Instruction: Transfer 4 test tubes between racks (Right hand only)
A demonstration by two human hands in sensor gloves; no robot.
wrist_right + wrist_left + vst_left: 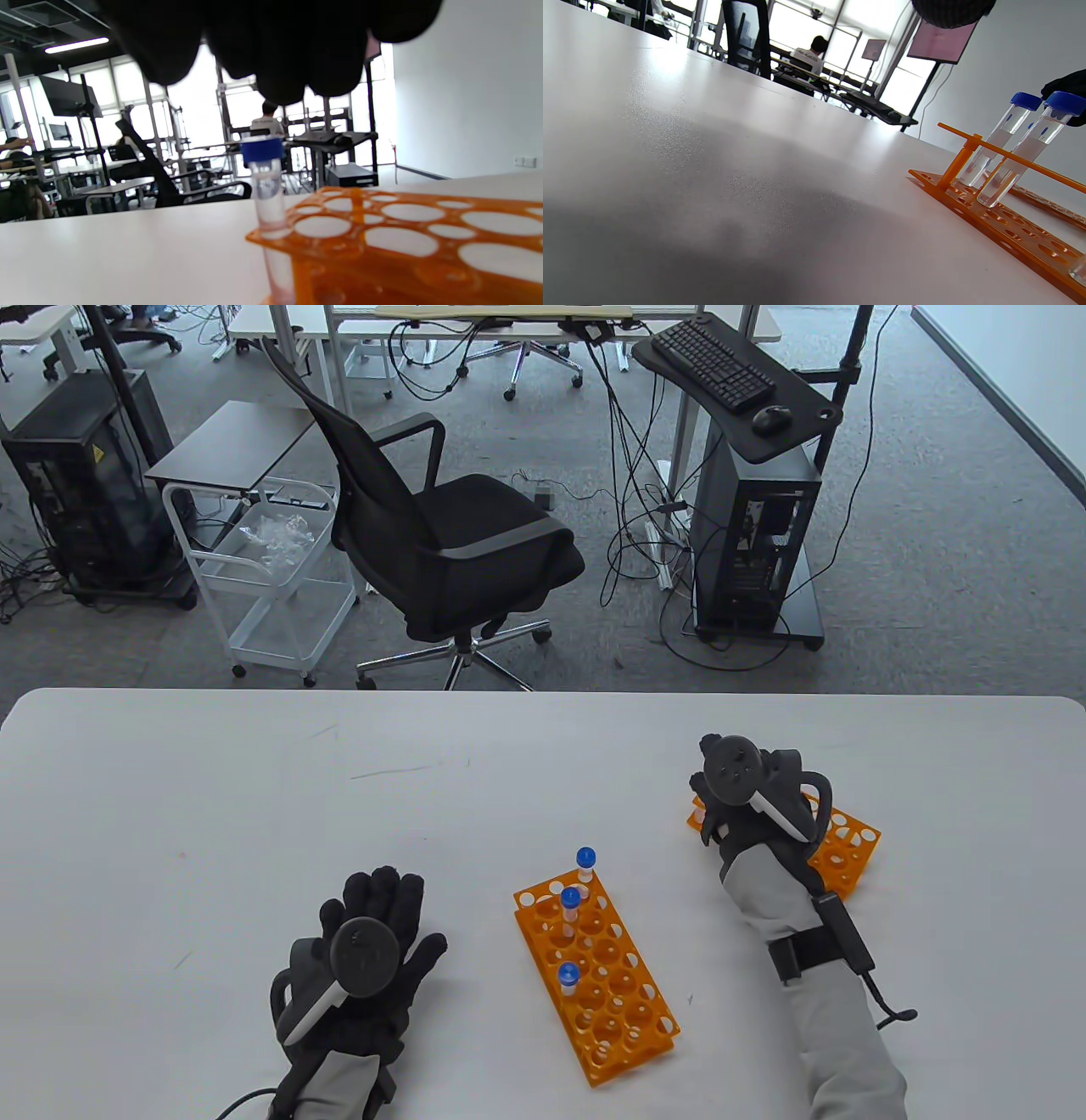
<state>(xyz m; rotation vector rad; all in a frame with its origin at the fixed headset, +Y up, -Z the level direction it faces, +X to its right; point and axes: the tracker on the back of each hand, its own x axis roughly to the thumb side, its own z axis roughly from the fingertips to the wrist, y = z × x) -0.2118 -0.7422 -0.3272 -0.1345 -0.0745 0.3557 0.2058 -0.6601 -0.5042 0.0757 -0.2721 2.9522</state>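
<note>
Left hand (365, 959): flat on surface (254, 814), holding nothing. Right hand (747, 797), 2 o'clock, above rack (848, 848); grip unclear. Seat tube (267, 186) vertically, release gently.

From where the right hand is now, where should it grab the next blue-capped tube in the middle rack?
Probably pinch the far tube just under its blue cap, coming straight down. It stands upright at the middle rack's far end, its top well clear of the holes, so only the upper part is free for the right hand.

Bright daylight; windows blown out in wrist views, right hand (271, 46) silhouetted, soft table (712, 148) shadow.
</note>
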